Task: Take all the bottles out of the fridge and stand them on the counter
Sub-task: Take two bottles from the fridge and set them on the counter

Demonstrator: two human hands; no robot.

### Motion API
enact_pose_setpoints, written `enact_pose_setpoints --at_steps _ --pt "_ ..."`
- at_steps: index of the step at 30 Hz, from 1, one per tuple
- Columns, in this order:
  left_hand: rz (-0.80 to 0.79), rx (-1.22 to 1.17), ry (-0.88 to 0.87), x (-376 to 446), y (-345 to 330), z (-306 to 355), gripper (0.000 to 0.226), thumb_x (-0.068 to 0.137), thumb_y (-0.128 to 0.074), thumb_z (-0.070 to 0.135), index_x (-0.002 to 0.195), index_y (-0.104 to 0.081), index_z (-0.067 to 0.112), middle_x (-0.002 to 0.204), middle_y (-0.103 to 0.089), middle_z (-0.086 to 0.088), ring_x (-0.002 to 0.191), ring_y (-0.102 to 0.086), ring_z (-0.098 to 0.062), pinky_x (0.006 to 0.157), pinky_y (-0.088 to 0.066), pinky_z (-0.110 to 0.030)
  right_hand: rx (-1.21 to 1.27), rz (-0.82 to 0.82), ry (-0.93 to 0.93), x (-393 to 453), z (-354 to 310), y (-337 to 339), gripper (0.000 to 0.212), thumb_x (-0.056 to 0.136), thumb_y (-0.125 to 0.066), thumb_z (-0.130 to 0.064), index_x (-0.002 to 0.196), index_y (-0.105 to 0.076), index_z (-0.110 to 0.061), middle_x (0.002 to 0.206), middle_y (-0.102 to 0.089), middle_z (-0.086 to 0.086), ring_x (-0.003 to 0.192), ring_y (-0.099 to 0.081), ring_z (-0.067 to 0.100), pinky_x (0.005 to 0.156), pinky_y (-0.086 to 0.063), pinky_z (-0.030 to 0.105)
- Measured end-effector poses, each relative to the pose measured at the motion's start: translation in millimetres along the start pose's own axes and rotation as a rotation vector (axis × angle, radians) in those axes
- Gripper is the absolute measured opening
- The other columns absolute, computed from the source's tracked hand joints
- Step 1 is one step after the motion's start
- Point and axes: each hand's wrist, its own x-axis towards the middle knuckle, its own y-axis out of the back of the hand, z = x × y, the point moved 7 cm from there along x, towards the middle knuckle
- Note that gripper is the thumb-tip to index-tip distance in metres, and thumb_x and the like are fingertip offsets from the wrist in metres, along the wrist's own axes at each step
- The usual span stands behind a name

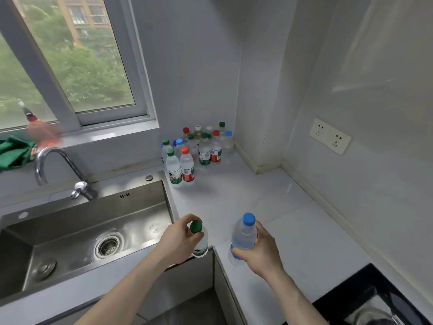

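Note:
My left hand [179, 240] grips a clear bottle with a green cap [201, 242] by its neck, above the counter's front corner beside the sink. My right hand [257, 252] holds a clear bottle with a blue cap [242, 235] around its body, upright over the white counter [293, 231]. Several water bottles [199, 148] with green, red, blue and white caps stand upright in the back corner of the counter. The nearest two are a green-capped bottle [173, 168] and a red-capped bottle [187, 166]. No fridge is in view.
A steel sink [77, 233] with a curved tap [54, 165] lies to the left under a window. A green cloth [14, 152] and a red bottle [41, 130] sit on the sill. A black hob [375, 299] is at the lower right. A wall socket [330, 136] is on the right.

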Motion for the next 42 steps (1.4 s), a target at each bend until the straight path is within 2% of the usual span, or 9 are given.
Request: enact_pose_setpoints --at_steps 5,18,23,26,29,33,36,38,42 --pt "-0.026 0.02 0.036 43.9 -6.1 0.8 0.018 0.095 -0.065 0.032 0.112 -0.059 0.036 0.076 -0.072 -0.006 0.068 -0.061 -0.019 0.065 -0.047 -0.03 -0.043 -0.032 -0.036 44.6 6.0 -6.6 0.054 0.056 -0.09 -0.03 0.101 -0.059 -0.033 0.09 -0.069 -0.013 0.083 -0.066 0.011 0.072 -0.058 0.036" --pt "-0.156 -0.002 0.075 173.6 -14.8 2.6 0.025 0.096 -0.061 0.028 0.12 -0.058 0.032 0.091 -0.073 -0.008 0.069 -0.059 -0.017 0.055 -0.046 -0.021 -0.096 -0.076 -0.224 149.1 25.6 -35.1 0.049 0.065 -0.084 -0.027 0.107 -0.059 -0.029 0.095 -0.067 -0.012 0.088 -0.066 0.014 0.073 -0.054 0.028" --pt "-0.179 -0.027 0.077 224.6 -11.3 4.3 0.031 0.095 -0.063 0.031 0.125 -0.058 0.034 0.097 -0.074 -0.001 0.092 -0.07 -0.023 0.077 -0.061 -0.035 -0.119 -0.065 -0.26 187.5 21.8 -46.5 0.047 0.074 -0.084 -0.025 0.112 -0.056 -0.027 0.1 -0.064 -0.01 0.092 -0.063 0.016 0.078 -0.053 0.028" --pt "-0.18 -0.031 0.079 257.2 -9.6 3.2 0.034 0.096 -0.063 0.03 0.13 -0.057 0.032 0.103 -0.074 -0.002 0.096 -0.071 -0.023 0.086 -0.061 -0.039 -0.116 -0.055 -0.292 213.7 18.6 -57.1 0.042 0.077 -0.08 -0.023 0.112 -0.058 -0.026 0.099 -0.064 -0.009 0.091 -0.063 0.016 0.076 -0.054 0.027" --pt "-0.169 -0.066 0.079 282.1 -7.6 2.9 0.035 0.098 -0.062 0.025 0.133 -0.056 0.028 0.103 -0.075 -0.003 0.097 -0.072 -0.021 0.086 -0.061 -0.037 -0.084 -0.043 -0.319 233.7 13.7 -67.2 0.042 0.077 -0.078 -0.02 0.114 -0.059 -0.024 0.099 -0.063 -0.008 0.092 -0.064 0.018 0.075 -0.054 0.028" --pt "-0.129 -0.123 0.11 312.1 1.1 0.7 0.036 0.099 -0.058 0.02 0.135 -0.056 0.027 0.097 -0.075 -0.002 0.086 -0.069 -0.018 0.068 -0.056 -0.027 -0.055 -0.01 -0.342 261.7 4.9 -78.8 0.043 0.078 -0.075 -0.015 0.117 -0.06 -0.024 0.099 -0.064 -0.006 0.094 -0.066 0.021 0.078 -0.058 0.032" --pt "-0.1 -0.152 0.126 331.8 8.6 2.0 0.04 0.099 -0.054 0.019 0.137 -0.054 0.03 0.098 -0.075 -0.003 0.077 -0.065 -0.019 0.064 -0.054 -0.028 -0.038 0.026 -0.349 283.5 -1.6 -85.9 0.045 0.078 -0.077 -0.016 0.12 -0.061 -0.022 0.1 -0.063 -0.005 0.097 -0.065 0.023 0.082 -0.058 0.033" --pt "-0.082 -0.162 0.141 344.5 14.0 0.9 0.042 0.099 -0.053 0.018 0.139 -0.053 0.03 0.104 -0.074 -0.004 0.08 -0.067 -0.02 0.065 -0.055 -0.029 -0.023 0.051 -0.354 298.7 -5.8 -90.3 0.048 0.077 -0.079 -0.016 0.121 -0.062 -0.022 0.1 -0.063 -0.005 0.095 -0.065 0.023 0.082 -0.057 0.033" --pt "-0.05 -0.228 0.17 362.9 23.5 -0.4 0.048 0.096 -0.054 0.014 0.141 -0.051 0.028 0.108 -0.072 -0.004 0.093 -0.07 -0.025 0.082 -0.063 -0.044 0.003 0.091 -0.361 324.1 -13.2 -96.1 0.047 0.076 -0.081 -0.014 0.119 -0.064 -0.019 0.098 -0.064 -0.003 0.09 -0.063 0.024 0.08 -0.058 0.035"
